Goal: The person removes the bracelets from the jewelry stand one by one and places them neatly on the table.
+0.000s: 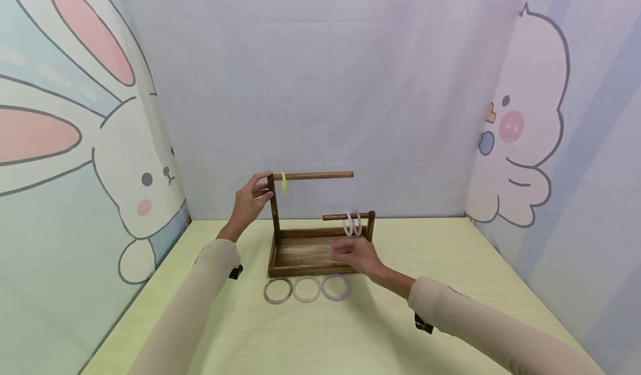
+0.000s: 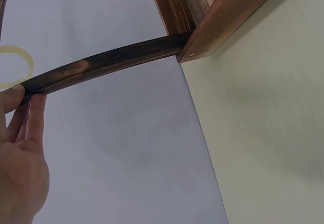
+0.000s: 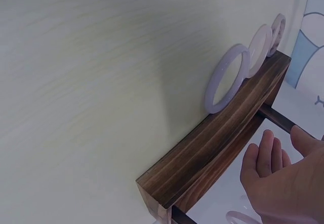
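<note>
Okay, left hand [image 1: 249, 202] is pinching the top of the tall post [image 1: 275, 213], thumb and fingers taking opposite sides. Right hand [image 1: 359, 255] is hovering by the front right part of the wooden tray [image 1: 300, 252], fingers loosely bent and lying close together, thumb standing apart from them.

Moving outward: tall post is rising from the tray's left end and carrying the upper bar [image 1: 320, 175], which is pointing right. Yellow ring [image 1: 284, 184] is hanging on that bar, near the post and left hand. Short post [image 1: 371, 227] is standing at the right end, carrying the lower bar [image 1: 333, 217], which is pointing left. Two white rings [image 1: 348, 223] are hanging there side by side, just above right hand.

Three more rings are lying flat in a row on the table [image 1: 450, 264], just in front of the tray: brownish ring [image 1: 278, 302] left, pale ring [image 1: 307, 301] middle, lavender ring [image 1: 336, 299] right.

Beige sleeves [image 1: 185, 314] are covering both forearms. Farther out, a cartoon rabbit [image 1: 130, 163] is filling the left panel; a white cartoon bird [image 1: 536, 91] is showing on the right.
</note>
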Demonstrator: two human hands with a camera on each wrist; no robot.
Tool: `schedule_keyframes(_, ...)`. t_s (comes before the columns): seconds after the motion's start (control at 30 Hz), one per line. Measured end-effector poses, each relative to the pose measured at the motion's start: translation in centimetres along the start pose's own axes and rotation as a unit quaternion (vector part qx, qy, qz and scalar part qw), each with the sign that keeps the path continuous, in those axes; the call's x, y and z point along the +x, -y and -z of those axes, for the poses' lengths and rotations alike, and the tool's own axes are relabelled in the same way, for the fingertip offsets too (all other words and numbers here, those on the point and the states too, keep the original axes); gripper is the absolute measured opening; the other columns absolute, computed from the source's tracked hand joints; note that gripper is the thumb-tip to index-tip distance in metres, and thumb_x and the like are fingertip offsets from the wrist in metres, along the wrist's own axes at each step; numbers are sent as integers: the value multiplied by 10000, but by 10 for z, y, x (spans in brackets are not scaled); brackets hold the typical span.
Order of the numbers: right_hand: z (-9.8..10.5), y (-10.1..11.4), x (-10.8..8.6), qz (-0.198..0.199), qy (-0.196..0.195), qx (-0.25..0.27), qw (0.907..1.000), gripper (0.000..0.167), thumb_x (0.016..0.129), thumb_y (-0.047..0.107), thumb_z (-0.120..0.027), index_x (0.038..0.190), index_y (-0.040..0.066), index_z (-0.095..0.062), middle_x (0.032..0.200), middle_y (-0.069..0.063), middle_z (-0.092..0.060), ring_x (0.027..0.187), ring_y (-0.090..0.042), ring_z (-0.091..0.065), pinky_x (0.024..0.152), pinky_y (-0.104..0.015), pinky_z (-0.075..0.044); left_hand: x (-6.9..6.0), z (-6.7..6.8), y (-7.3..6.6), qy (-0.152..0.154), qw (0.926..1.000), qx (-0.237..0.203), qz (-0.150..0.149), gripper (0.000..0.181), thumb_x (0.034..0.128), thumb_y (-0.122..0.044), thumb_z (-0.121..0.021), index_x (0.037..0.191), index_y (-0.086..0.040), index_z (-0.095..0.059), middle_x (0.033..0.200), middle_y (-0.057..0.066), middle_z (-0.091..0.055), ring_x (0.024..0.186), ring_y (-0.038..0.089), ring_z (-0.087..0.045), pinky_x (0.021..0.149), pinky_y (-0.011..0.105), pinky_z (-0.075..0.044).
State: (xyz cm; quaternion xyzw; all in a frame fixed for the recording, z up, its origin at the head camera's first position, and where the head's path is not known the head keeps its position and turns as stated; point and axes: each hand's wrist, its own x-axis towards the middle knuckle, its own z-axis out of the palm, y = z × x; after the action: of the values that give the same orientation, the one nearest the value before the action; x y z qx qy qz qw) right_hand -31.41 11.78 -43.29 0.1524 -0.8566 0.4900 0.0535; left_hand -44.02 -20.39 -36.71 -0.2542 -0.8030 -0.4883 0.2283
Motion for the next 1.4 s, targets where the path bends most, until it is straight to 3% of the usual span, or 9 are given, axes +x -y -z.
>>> schedule_keyframes(0.23,-1,9,6,-61,43,106,9999,242,921,167,-816,1132,50,-799,1007,-80,-798,953,-213,-773,772,-308,-638,1,3,-3,28,10000,-32,65,597,976,10,-699,1496,-248,-557,1293,226,-684,1196,361,-684,983,469,-583)
schedule_keyframes(0.4,-7,11,11,-109,60,446,9989,234,915,107,-814,1124,5,-789,1007,-124,-793,966,-247,-772,801,-372,-646,0,4,-3,34,10000,-15,81,600,974,0,-705,1498,-251,-555,1295,227,-683,1199,360,-682,985,463,-583)
schedule_keyframes(0.67,-14,17,21,35,-124,264,9996,221,903,132,-831,1095,27,-805,986,-111,-797,934,-237,-778,808,-335,-638,0,6,-4,-48,9999,62,90,599,968,9,-709,1495,-232,-557,1294,227,-684,1192,362,-686,976,467,-586)
schedule_keyframes(1.0,-15,28,23,-170,-92,391,9990,247,932,129,-800,1158,29,-786,1033,-110,-793,977,-242,-769,860,-366,-632,0,3,-2,-67,9999,105,-81,596,963,20,-709,1493,-207,-559,1249,249,-698,1186,379,-685,964,463,-590)
schedule_keyframes(1.2,-17,34,29,21,-165,348,9993,232,923,121,-809,1138,37,-797,1014,-104,-796,959,-231,-775,881,-382,-626,-1,3,-2,-18,10000,75,-48,589,970,18,-700,1494,-210,-558,1252,246,-697,1196,371,-682,974,463,-587)
schedule_keyframes(1.4,-19,43,33,47,-166,459,9988,238,923,147,-813,1132,32,-796,1014,-101,-797,971,-229,-774,890,-375,-623,-2,4,-2,7,10000,60,-70,573,967,30,-701,1495,-134,-551,1246,256,-697,1187,381,-685,969,469,-589)
